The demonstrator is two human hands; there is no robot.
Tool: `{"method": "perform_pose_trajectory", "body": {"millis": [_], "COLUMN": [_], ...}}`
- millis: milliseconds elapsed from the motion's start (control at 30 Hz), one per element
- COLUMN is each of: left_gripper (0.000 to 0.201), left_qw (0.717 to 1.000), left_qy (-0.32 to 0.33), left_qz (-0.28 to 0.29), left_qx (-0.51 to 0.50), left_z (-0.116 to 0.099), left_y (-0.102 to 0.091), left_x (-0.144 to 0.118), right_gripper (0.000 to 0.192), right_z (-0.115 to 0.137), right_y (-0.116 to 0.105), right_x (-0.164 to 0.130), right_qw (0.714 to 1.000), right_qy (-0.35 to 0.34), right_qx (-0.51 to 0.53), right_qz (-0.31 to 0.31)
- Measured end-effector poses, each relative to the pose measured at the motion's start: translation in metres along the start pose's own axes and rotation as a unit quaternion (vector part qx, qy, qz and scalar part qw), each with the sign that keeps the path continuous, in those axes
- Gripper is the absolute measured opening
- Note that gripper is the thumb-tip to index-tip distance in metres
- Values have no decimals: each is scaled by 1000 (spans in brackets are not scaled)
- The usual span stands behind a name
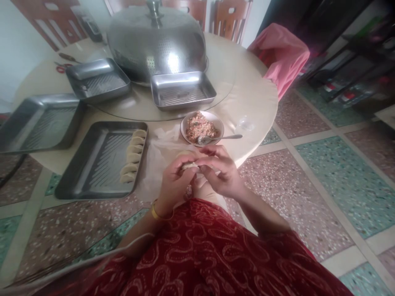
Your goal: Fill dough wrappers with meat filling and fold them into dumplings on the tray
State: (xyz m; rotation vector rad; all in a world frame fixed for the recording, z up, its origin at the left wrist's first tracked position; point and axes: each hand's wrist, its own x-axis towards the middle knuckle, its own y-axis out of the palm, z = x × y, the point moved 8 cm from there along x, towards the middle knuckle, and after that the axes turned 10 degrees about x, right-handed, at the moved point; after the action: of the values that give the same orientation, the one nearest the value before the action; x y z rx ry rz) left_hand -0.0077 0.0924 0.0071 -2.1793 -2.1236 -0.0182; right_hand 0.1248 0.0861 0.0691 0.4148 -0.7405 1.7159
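Between both hands, just off the table's near edge, is a folded dumpling (pixel 189 165), mostly covered by fingers. My left hand (pixel 176 177) is closed around its left side. At its right end, the thumb and fingers of my right hand (pixel 221 169) pinch the dough edge. A bowl of minced filling (pixel 200 125) stands right beyond the hands, with a metal spoon (pixel 226 137) resting in it. To the left, several finished dumplings (pixel 133 157) line the right side of a dark metal tray (pixel 74 181). Crumpled clear plastic (pixel 156 158) lies between tray and hands.
Two metal trays (pixel 184 105) (pixel 101 96) sit on the glass turntable before a large domed steel lid (pixel 157 41). Another tray (pixel 40 142) stands at the left edge. Red-handled scissors (pixel 61 69) lie farther back. A pink cloth (pixel 282 51) drapes a chair at right.
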Motion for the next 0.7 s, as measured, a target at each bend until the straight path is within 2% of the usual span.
{"method": "perform_pose_trajectory", "body": {"millis": [167,300,500,700], "left_gripper": [6,4,5,6], "left_qw": [998,994,995,998], "left_qy": [-4,-48,-62,-33], "left_qz": [-31,-33,-7,49], "left_qx": [-47,-88,-78,-28], "left_z": [-5,-3,0,3], "left_y": [-1,3,8,15], "left_x": [1,2,2,3], "right_gripper": [34,20,16,10], "right_z": [8,7,-6,-29], "right_y": [-10,-16,-16,-20], "right_x": [-13,-23,-23,-23], "right_qw": [997,991,995,984], "right_qy": [-31,-30,23,148], "right_qx": [-25,-76,-41,-4], "right_qz": [-68,-103,-89,-96]}}
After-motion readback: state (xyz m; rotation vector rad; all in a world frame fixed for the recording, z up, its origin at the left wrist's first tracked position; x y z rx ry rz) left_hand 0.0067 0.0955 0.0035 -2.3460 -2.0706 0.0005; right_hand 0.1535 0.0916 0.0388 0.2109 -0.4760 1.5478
